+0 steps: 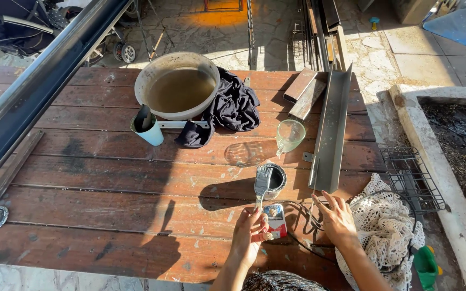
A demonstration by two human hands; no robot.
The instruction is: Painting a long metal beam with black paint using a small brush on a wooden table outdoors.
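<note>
Reddish-brown wooden planks, scuffed and flecked with pale paint, are forming a table point(109, 188) seen from above in hard sunlight. The person's left hand point(249, 231) is closing its fingers around the handle of a paintbrush point(262, 183), pinching it near the end; the bristles are pointing away, resting over the mouth of a small open paint can point(277, 180), and whether they are touching the paint is hard to tell. Just under that hand a small red and white tin point(276, 221) is lying, partly covered by the fingers. The right hand point(336, 218) is lying flat with fingers spread on the table edge, beside a white crocheted cloth point(386, 226) that is hanging off the corner. A dark cable is running under this hand, its ends hidden.

Farther back, a clear glass measuring jug point(290, 134) is standing near a long grey metal channel point(333, 129). A round basin point(178, 86) of murky brown water is sitting against a crumpled black cloth point(233, 108), with a pale blue cup point(148, 129) just beside it. A dark metal beam point(33, 91) is crossing the left corner, cut off by the frame. Both forearms are being cut off at the bottom edge.
</note>
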